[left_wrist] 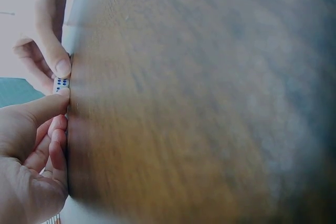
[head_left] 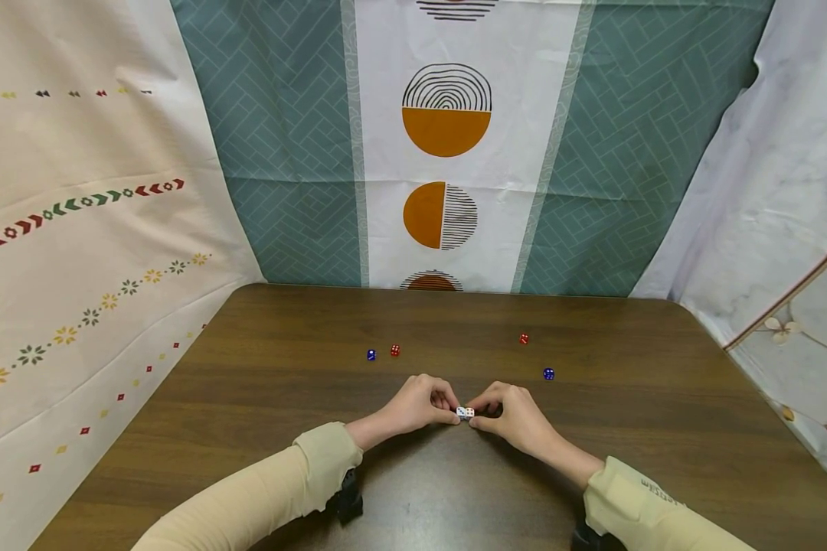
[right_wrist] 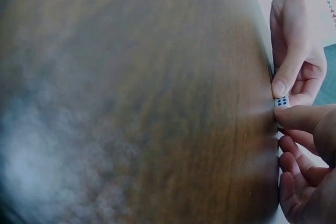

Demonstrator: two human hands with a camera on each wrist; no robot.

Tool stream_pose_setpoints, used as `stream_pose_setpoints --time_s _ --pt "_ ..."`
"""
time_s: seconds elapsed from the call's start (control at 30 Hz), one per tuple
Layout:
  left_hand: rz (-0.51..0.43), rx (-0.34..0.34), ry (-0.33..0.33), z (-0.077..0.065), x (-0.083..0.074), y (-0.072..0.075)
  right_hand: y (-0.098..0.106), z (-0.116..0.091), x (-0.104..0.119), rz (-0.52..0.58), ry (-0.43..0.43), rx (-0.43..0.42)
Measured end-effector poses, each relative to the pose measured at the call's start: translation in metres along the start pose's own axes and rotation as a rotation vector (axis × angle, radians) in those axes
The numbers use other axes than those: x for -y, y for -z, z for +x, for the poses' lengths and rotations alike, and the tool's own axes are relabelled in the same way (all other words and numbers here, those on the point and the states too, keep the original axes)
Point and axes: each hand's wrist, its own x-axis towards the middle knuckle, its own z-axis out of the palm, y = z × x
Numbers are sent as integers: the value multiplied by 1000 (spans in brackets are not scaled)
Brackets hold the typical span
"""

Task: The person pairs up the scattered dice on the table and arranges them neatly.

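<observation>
Two white dice sit side by side on the brown table (head_left: 413, 490), in the middle of the head view. My left hand (head_left: 423, 404) pinches the left white die (head_left: 460, 412) between thumb and fingers. From the other side, my right hand (head_left: 513, 417) pinches the right white die (head_left: 470, 412), whose top pips look reddish. Blue pips show on a white side face (left_wrist: 62, 82) between the two thumbs in the left wrist view. The right wrist view has similar blue pips on a die face (right_wrist: 282, 101) down at the tabletop. The fingers hide the outer sides of both dice.
Beyond the left hand lie a blue die (head_left: 371, 355) and a red die (head_left: 395, 350). Past the right hand are another red die (head_left: 524, 338) and another blue die (head_left: 548, 373). A patterned cloth (head_left: 289, 153) hangs behind the table's far edge.
</observation>
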Motion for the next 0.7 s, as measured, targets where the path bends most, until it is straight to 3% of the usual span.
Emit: stream_pose_setpoints --time_s 0.4,0.7 --pt "6 -1 -11 0 1 -1 14 5 0 -8 63 43" --pt "10 -4 -4 0 0 0 54 13 -6 -46 71 -108"
